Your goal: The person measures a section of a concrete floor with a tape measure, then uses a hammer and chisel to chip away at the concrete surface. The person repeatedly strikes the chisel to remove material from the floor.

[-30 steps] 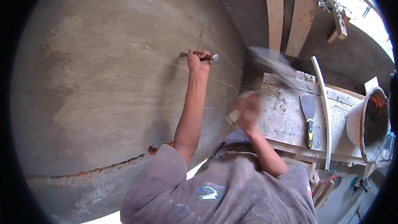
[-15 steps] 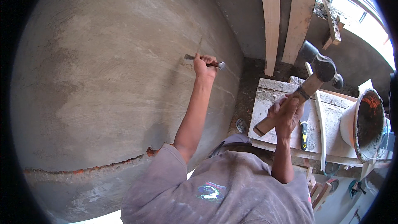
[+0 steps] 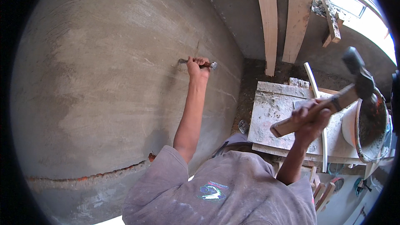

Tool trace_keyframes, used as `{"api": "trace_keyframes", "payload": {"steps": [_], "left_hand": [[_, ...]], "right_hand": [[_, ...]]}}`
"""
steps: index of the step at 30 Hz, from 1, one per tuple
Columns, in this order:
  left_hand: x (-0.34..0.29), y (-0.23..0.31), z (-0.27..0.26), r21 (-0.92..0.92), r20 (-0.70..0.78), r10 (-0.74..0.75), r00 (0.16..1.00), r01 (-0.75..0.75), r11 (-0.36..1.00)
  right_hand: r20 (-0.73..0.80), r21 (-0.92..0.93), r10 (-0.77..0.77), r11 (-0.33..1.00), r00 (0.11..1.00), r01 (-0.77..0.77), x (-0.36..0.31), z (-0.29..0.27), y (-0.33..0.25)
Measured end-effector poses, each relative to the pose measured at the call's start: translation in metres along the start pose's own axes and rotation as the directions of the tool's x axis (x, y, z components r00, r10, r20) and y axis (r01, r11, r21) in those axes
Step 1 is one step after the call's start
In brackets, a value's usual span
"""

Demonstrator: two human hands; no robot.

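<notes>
My left hand [image 3: 198, 67] is wrapped round a chisel [image 3: 212, 65], whose tip meets the grey plastered wall [image 3: 104, 83]. The struck end of the chisel points right, away from the wall. Over on the right, my right hand [image 3: 310, 118] grips the wooden handle of a hammer [image 3: 346, 96]. Its dark metal head is raised up and to the right, above the bucket, well apart from the chisel. A rough crack [image 3: 96, 176] with reddish brick showing runs along the lower part of the wall.
A mortar-spattered wooden platform [image 3: 271, 121] stands at right, with a pale strip [image 3: 324, 141] across it. A dirty bucket [image 3: 352, 123] sits at its right end. Two boards [image 3: 268, 25] lean on the far wall, near a window [image 3: 348, 2].
The hammer and my right hand have swung to the right, away from the chisel. My left hand and the chisel sit slightly further left in view.
</notes>
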State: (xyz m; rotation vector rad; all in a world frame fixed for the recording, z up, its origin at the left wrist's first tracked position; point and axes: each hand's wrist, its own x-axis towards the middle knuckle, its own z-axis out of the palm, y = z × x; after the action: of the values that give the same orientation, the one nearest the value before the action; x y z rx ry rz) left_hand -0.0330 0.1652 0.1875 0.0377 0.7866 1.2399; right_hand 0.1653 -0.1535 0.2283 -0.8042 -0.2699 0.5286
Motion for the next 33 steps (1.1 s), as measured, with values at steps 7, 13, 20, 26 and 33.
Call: {"api": "trace_keyframes", "payload": {"steps": [7,13,20,26,33], "left_hand": [[0.003,0.006,0.008,-0.090,-0.024,-0.030,0.999,0.027,0.996],[0.001,0.008,0.013,0.069,-0.076,0.050,0.996,-0.044,0.997],[0.005,0.009,0.013,-0.041,-0.064,0.001,0.998,-0.003,0.999],[0.006,0.010,0.012,-0.067,-0.062,-0.008,0.998,0.004,0.998],[0.007,0.004,0.006,-0.021,-0.062,0.030,0.998,-0.031,0.999]], "right_hand": [[-0.100,0.457,-0.233,0.853,0.967,0.253,0.000,0.054,0.015],[0.298,-0.373,0.556,0.816,0.776,-0.442,-0.050,0.066,0.165],[0.139,-0.046,0.051,0.998,0.989,-0.045,0.001,0.044,0.061],[0.113,-0.086,-0.193,0.975,0.975,0.203,-0.002,0.086,0.071],[0.239,-0.569,0.503,0.766,0.830,-0.300,-0.041,0.056,0.155]]}}
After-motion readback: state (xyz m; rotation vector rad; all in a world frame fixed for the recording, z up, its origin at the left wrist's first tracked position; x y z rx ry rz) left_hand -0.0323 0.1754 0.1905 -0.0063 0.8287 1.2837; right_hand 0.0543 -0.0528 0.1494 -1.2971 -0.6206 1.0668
